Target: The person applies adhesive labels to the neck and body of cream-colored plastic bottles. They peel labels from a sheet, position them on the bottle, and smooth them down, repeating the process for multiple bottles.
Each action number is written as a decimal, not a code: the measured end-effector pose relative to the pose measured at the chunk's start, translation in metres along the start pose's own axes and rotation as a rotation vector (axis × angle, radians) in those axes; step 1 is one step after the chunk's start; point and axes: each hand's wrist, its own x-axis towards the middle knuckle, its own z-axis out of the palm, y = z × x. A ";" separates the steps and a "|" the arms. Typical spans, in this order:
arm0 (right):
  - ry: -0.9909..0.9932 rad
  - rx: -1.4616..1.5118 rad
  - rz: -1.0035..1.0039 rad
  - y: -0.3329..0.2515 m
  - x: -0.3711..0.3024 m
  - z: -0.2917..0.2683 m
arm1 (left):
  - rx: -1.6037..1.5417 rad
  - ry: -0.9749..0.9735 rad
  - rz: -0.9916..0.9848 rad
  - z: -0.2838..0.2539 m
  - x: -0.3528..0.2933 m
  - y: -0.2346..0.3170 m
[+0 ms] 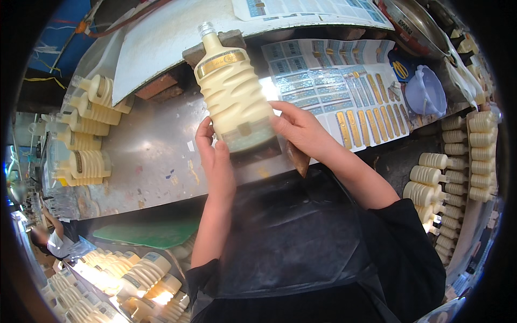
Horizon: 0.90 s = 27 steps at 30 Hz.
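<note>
- Far left: another person [58, 245] was partly in view, detail blurred.
- Left end of the bench: a row of cream bottles [89, 164], necks pointing left.
- Lower left, below bench level: more packed bottles [148, 272], with a green sheet [142, 231] just beyond them.
- Metal bench [153, 156]: ran under the work, scuffed and paint-spotted. A white board [167, 51] sat raised over its far side, brick pieces [159, 89] under the edge.
- Left hand [214, 156]: half curled, fingers and thumb on the lower left side of the ribbed bottle.
- Ribbed bottle [231, 89]: between both hands above the bench, neck away from the person and leaning left. Gold band at the shoulder, clear-looking base.
- Right hand [296, 129]: partly closed on the bottle's lower right side, thumb in front. Brown wedge-shaped piece [298, 160] below the wrist; couldn't tell what it was.
- Right of that: label sheet [328, 99] with gold strips [353, 128] in rows.
- Past the sheet: pale purple bucket [425, 92], metal basin [417, 24] beyond.
- Far right: stacked bottles [424, 176], lying in columns.
</note>
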 end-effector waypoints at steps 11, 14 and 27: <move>0.013 0.008 0.030 0.009 0.005 0.002 | -0.094 0.085 -0.006 0.014 0.004 -0.010; 0.033 0.026 -0.003 0.019 0.006 0.003 | -0.210 0.085 -0.080 0.016 0.003 -0.002; 0.106 -0.401 -0.494 -0.060 -0.016 0.005 | -0.048 0.052 -0.030 0.012 -0.001 0.000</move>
